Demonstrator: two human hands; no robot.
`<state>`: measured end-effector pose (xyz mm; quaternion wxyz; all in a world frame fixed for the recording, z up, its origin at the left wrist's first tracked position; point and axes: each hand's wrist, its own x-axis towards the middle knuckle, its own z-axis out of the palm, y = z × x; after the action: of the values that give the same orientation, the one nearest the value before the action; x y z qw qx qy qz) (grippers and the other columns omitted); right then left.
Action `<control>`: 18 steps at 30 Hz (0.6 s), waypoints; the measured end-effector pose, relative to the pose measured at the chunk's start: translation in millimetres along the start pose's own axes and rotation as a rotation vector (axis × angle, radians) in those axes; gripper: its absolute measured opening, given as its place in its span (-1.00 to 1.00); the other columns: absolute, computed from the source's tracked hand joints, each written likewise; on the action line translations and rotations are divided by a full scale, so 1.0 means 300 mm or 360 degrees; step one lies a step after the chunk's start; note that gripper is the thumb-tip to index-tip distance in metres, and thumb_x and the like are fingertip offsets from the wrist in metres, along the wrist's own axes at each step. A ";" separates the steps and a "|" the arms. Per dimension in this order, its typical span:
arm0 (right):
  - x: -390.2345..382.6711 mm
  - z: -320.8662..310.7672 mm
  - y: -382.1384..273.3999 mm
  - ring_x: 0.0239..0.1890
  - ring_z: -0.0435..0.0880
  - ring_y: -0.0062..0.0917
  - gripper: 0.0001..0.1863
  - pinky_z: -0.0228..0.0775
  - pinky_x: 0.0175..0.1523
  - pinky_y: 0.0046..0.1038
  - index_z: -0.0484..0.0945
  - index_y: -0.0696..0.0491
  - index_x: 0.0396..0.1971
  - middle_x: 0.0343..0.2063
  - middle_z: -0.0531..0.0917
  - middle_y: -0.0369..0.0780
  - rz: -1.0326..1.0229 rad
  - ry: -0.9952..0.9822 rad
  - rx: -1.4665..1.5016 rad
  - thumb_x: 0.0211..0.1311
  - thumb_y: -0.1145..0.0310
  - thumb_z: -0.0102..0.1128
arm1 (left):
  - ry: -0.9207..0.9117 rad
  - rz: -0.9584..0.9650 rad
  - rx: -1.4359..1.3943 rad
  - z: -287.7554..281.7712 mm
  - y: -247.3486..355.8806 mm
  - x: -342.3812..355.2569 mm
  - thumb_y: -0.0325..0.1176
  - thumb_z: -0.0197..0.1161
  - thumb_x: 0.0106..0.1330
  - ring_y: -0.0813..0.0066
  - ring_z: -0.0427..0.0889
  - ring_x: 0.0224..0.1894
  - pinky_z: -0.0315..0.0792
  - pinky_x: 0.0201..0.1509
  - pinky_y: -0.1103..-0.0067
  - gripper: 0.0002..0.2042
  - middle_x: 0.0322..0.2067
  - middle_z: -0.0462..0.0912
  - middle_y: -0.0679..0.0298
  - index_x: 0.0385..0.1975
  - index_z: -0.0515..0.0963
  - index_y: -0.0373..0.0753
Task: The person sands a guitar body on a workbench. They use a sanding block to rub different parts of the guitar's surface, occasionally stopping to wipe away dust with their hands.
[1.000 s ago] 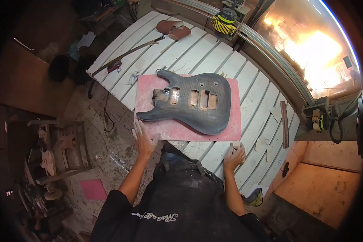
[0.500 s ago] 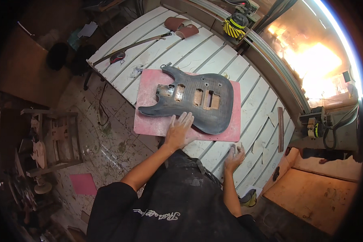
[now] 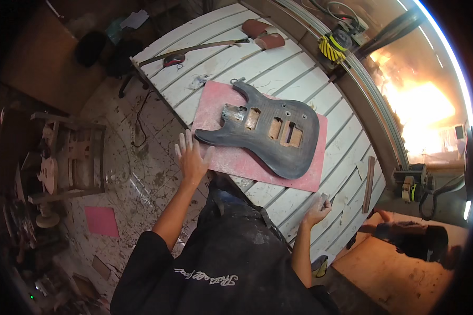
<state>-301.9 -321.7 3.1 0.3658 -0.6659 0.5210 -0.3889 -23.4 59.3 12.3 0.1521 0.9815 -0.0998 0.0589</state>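
Observation:
A dark grey electric guitar body (image 3: 236, 136) with bare-wood cavities lies flat on a pink board (image 3: 226, 157) atop the slatted white table. My left hand (image 3: 193, 160), dusty with spread fingers, is beside the body's lower left horn at the board's near left corner; whether it touches either cannot be told. My right hand (image 3: 315, 211) is closed around a small grey piece of what looks like sandpaper (image 3: 324, 198), just off the board's near right corner. That piece is mostly hidden by the fingers.
Rolled brown abrasive strips (image 3: 270, 41), a long thin bar (image 3: 194, 51) and a red-black tape measure (image 3: 174, 60) lie toward the table's far left. A wooden strip (image 3: 369, 184) lies at the right. Another person (image 3: 425, 239) is at the lower right. A wooden rack (image 3: 71, 157) stands left.
My left hand has lifted off the guitar body's near edge and moved left to its horn. My right hand stays near the board's right corner, turned slightly. The view has shifted.

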 end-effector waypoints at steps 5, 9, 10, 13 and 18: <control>-0.023 0.054 -0.092 0.09 0.59 -0.43 -0.64 0.41 0.30 -0.40 0.50 0.26 0.12 0.04 0.61 -0.14 0.0030 -0.0203 0.0145 0.50 0.37 0.31 | 0.0115 0.0063 -0.0388 0.045 0.093 -0.104 0.13 0.35 0.34 -0.28 0.01 0.62 -0.09 0.64 -0.11 0.00 0.59 0.00 -0.29 0.58 0.07 -0.45; -0.044 0.098 -0.110 0.04 0.59 -0.50 -0.67 0.43 0.21 -0.46 0.49 0.24 0.10 0.00 0.60 -0.18 0.0003 -0.0253 0.0263 0.52 0.36 0.31 | 0.0061 0.0128 -0.0502 0.049 0.173 -0.162 0.14 0.36 0.32 -0.38 0.09 0.55 -0.04 0.61 -0.13 -0.01 0.52 0.11 -0.34 0.62 0.08 -0.28; -0.048 0.102 -0.105 0.04 0.59 -0.50 -0.67 0.43 0.21 -0.45 0.49 0.23 0.10 0.00 0.60 -0.18 0.0018 -0.0287 0.0293 0.52 0.38 0.31 | 0.0060 0.0125 -0.0503 0.037 0.193 -0.162 0.14 0.36 0.32 -0.38 0.09 0.55 -0.04 0.61 -0.13 -0.01 0.52 0.11 -0.34 0.62 0.08 -0.28; -0.063 0.110 -0.095 0.04 0.60 -0.49 -0.68 0.44 0.22 -0.45 0.50 0.23 0.11 0.01 0.61 -0.18 0.0011 -0.0340 0.0319 0.51 0.40 0.31 | -0.0051 0.0210 -0.0356 0.003 0.215 -0.157 0.15 0.35 0.32 -0.31 0.31 0.39 0.08 0.53 -0.12 -0.09 0.36 0.32 -0.24 0.62 0.17 -0.07; -0.085 0.105 -0.083 0.06 0.62 -0.47 -0.68 0.46 0.23 -0.43 0.50 0.22 0.11 0.02 0.62 -0.16 0.0011 -0.0341 0.0274 0.50 0.43 0.32 | 0.0082 -0.0002 -0.0225 -0.029 0.139 -0.093 0.15 0.37 0.30 -0.12 0.45 0.15 0.22 0.38 -0.05 -0.16 0.16 0.47 -0.04 0.58 0.29 0.06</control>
<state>-267.2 -289.5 8.3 0.4766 -0.6680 0.4459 -0.3576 -60.3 28.0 28.5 0.2237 0.9666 -0.0991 0.0767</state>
